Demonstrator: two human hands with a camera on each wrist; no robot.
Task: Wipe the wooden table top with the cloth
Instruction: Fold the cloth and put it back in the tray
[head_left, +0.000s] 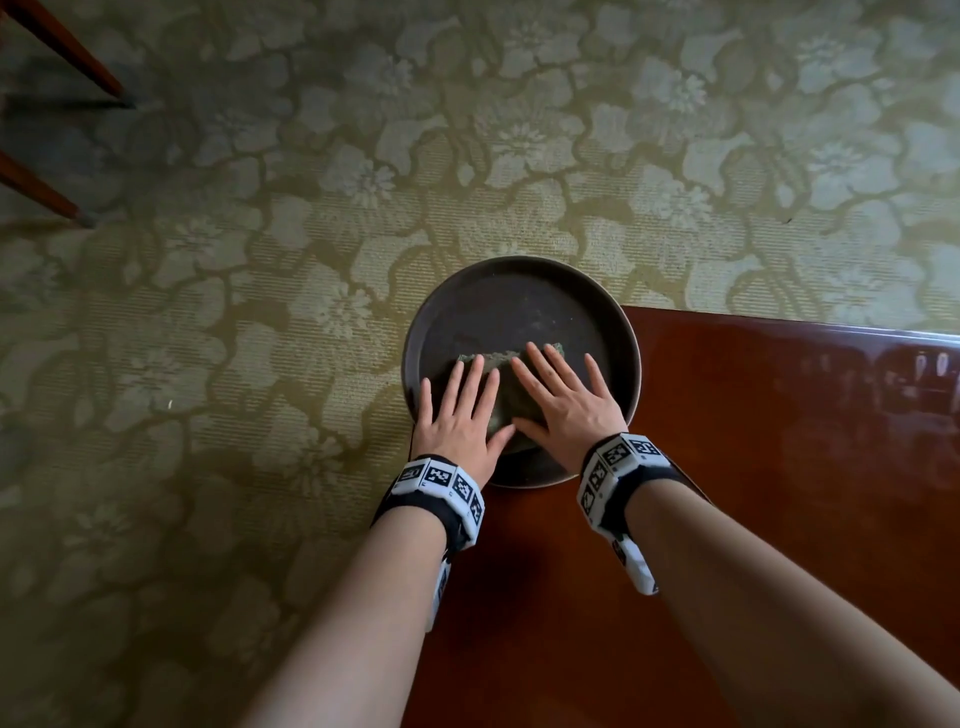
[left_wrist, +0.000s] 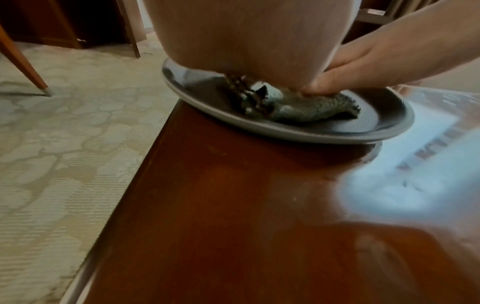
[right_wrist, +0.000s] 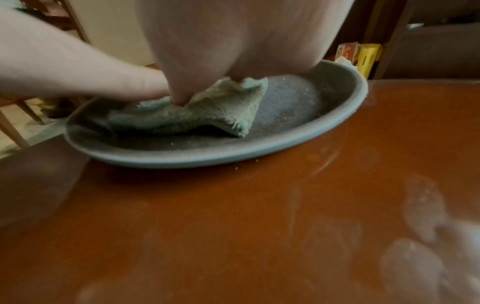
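Both hands flat, fingers spread toward 12 o'clock: left hand (head_left: 460, 415) and right hand (head_left: 563, 400) press cloth (right_wrist: 197, 115) into plate (head_left: 519, 270) on desk (head_left: 779, 467) corner; grips wide, holding nothing.

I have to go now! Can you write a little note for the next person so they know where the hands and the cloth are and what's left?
Left hand: open, straight fingers pressing flat on the fuzzy green cloth.
Right hand: open, also flat on the cloth, thumbs nearly touching.
The cloth lies crumpled in the round dark grey plate, which sits on the corner of the glossy reddish-brown wooden table and overhangs its edge.
Done: no sign of wiping yet; smudges and crumbs still show on the wood.
Left: grip the cloth, lift it off the plate, wipe the table top.
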